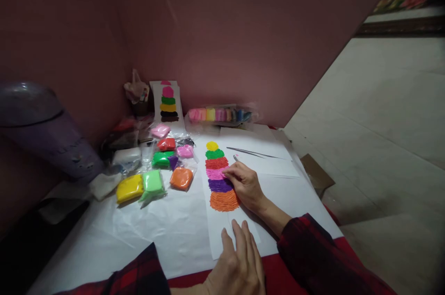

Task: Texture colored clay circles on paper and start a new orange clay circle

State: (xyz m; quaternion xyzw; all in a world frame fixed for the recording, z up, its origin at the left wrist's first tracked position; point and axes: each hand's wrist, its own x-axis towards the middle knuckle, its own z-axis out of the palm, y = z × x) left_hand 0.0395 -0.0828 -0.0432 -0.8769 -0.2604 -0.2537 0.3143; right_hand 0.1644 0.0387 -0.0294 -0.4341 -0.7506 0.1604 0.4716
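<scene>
A white paper strip lies on the table with a stack of textured clay bands: yellow, green, red, pink, purple, orange. My right hand is pinched on a thin tool, its tip at the pink band. My left hand lies flat with fingers stretched out, pressing the near end of the paper strip. Both sleeves are dark red plaid.
Several bagged clay lumps lie left of the paper. A row of clay sticks in a plastic pack sits at the back by a finished sample card. Thin tweezers rest on white sheets. A purple container stands left.
</scene>
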